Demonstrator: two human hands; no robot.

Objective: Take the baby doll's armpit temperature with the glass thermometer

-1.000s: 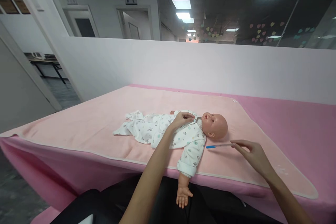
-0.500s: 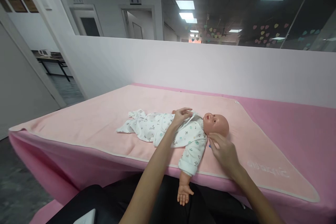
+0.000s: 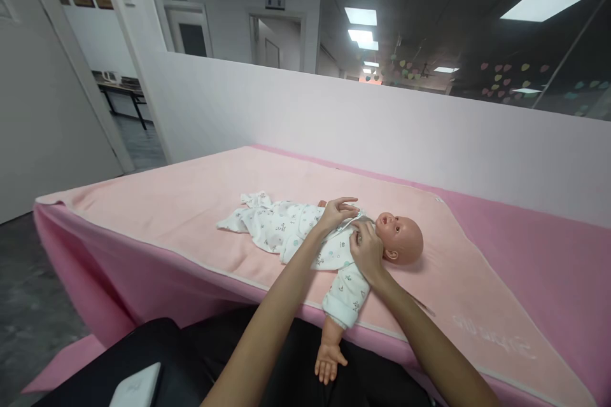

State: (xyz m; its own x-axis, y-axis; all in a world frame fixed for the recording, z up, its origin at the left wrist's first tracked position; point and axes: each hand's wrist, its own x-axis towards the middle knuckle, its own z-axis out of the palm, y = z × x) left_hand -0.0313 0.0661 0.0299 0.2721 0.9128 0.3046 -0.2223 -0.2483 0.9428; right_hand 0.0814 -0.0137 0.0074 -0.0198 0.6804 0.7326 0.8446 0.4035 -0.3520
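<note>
A bald baby doll [image 3: 403,240] lies on its back, its head to the right, wearing a white baby garment [image 3: 291,229] with small printed figures. My left hand [image 3: 338,215] is over the doll's chest, the fingers bent at the garment's front edge. Right beside it, my right hand [image 3: 366,247] rests by the collar with curled fingers closed on the cloth. Both fingertips are partly hidden. One doll arm [image 3: 331,350] hangs past the near edge, palm up; the garment's legs lie flat to the left.
A peach towel [image 3: 181,203] with pale lettering covers a pink-draped table [image 3: 548,248]. A thin dark stick [image 3: 424,306] lies beside my right forearm. Behind stands a low white wall [image 3: 286,102] with glass above. A white flat device [image 3: 136,388] rests on my lap.
My right hand has moved left from beside the doll's neck onto its chest, close to my left hand. My left hand keeps nearly the same place on the garment. The view has tilted slightly.
</note>
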